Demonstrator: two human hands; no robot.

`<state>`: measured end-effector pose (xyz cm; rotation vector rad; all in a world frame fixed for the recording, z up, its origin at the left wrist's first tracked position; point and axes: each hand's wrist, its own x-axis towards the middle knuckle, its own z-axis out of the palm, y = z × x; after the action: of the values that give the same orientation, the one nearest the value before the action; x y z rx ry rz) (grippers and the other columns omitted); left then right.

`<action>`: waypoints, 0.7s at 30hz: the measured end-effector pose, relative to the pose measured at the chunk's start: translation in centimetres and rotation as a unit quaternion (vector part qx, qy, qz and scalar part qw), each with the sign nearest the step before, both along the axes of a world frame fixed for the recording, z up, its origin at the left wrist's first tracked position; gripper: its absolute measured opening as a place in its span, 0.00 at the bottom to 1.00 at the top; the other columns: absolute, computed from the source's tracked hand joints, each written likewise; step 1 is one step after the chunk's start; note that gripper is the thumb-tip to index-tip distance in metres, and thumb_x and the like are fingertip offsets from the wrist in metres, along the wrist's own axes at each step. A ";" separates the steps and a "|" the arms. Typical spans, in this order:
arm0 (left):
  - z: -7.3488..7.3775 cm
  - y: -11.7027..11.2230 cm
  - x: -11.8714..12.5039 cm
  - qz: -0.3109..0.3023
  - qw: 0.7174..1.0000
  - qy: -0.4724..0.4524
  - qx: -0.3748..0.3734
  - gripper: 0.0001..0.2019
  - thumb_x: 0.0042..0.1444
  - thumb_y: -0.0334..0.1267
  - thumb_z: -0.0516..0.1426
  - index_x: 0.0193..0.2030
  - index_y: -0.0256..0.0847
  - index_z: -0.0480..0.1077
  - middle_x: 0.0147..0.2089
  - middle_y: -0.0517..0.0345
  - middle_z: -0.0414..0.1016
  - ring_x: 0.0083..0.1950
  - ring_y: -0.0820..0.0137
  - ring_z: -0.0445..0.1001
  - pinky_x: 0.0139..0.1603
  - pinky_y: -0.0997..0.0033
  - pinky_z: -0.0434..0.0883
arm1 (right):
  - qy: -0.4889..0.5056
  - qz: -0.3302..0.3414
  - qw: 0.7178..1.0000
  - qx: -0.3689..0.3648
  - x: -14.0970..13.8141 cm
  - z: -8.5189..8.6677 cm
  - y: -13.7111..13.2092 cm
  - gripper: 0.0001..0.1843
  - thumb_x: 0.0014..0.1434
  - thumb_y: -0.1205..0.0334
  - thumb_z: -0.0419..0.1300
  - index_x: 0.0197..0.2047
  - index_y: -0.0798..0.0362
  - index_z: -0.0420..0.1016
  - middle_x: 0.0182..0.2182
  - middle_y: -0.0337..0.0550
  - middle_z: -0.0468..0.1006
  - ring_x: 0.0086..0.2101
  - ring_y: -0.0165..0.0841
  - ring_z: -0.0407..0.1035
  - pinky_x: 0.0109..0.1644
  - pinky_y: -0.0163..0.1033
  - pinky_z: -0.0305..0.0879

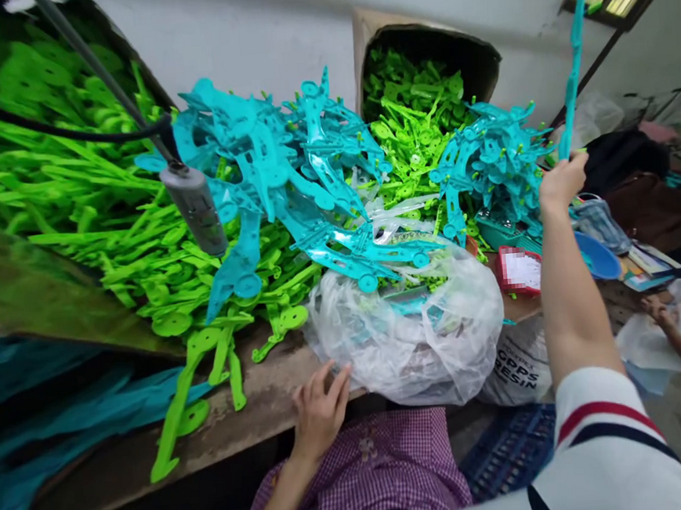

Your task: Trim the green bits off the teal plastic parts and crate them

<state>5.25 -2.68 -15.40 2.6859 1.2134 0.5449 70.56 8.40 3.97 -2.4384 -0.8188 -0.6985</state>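
Raised at the right, my right hand (563,181) is closed around the lower end of a long, thin teal plastic piece (574,64), which points upward. My left hand (322,404) is low at the bench edge, fingers apart, its fingertips by the rim of a clear plastic bag (425,358). Nothing shows in that hand. The bag's mouth is spread open, with small green and teal bits inside. Teal moulded plastic parts (262,151) are heaped behind it, some overhanging its mouth. Another pile of teal parts (498,164) lies beneath my right arm.
Bright green plastic parts (76,189) spill across the left, and more fill an open carton (429,36) behind. A grey cylindrical tool (194,207) hangs from a rod. Right of the bag are a red tray (504,273) and blue bowl (600,254). Another person's hand (663,312) shows far right.
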 end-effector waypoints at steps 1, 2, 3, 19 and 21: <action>-0.4 0.0 0.2 0.003 1.000 0.003 0.004 0.17 0.64 0.37 0.56 0.60 0.48 0.72 0.60 0.44 0.72 0.57 0.55 0.71 0.60 0.51 0.60 | 0.019 -0.024 0.999 -0.012 1.3 0.3 2.4 0.29 0.72 0.58 0.32 0.51 0.76 0.62 0.41 0.72 0.75 0.42 0.34 0.75 0.37 0.38 0.54; -0.7 0.0 0.4 0.007 1.000 0.004 0.006 0.18 0.64 0.37 0.56 0.60 0.47 0.72 0.60 0.44 0.73 0.57 0.56 0.72 0.60 0.52 0.60 | 0.049 -0.056 0.997 -0.022 2.2 0.5 4.6 0.29 0.71 0.57 0.34 0.51 0.77 0.62 0.42 0.74 0.74 0.45 0.36 0.75 0.38 0.39 0.54; -0.9 0.0 0.7 0.012 1.000 0.002 0.005 0.19 0.64 0.36 0.57 0.61 0.46 0.72 0.60 0.44 0.73 0.57 0.56 0.72 0.60 0.53 0.60 | 0.079 -0.091 0.992 -0.031 2.8 0.6 6.4 0.28 0.71 0.56 0.37 0.51 0.77 0.62 0.43 0.74 0.73 0.48 0.38 0.74 0.39 0.40 0.54; -1.0 0.2 1.2 0.024 0.999 0.019 -0.021 0.23 0.61 0.33 0.57 0.64 0.44 0.69 0.61 0.42 0.72 0.55 0.56 0.74 0.58 0.55 0.65 | -0.009 0.093 0.995 -0.026 -4.5 -2.7 7.2 0.40 0.63 0.38 0.44 0.58 0.66 0.70 0.54 0.69 0.70 0.59 0.47 0.66 0.50 0.56 0.56; -1.1 0.1 1.3 0.024 0.999 0.017 -0.024 0.23 0.62 0.34 0.57 0.64 0.45 0.69 0.61 0.42 0.72 0.56 0.55 0.74 0.57 0.55 0.65 | 0.050 0.260 0.963 -0.043 -14.1 -3.6 6.1 0.28 0.69 0.46 0.49 0.55 0.63 0.73 0.49 0.62 0.76 0.54 0.40 0.70 0.53 0.48 0.61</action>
<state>6.53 -2.62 -16.53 2.6430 1.2874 0.4724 56.49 14.47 0.39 -2.1605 -1.3958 -0.3421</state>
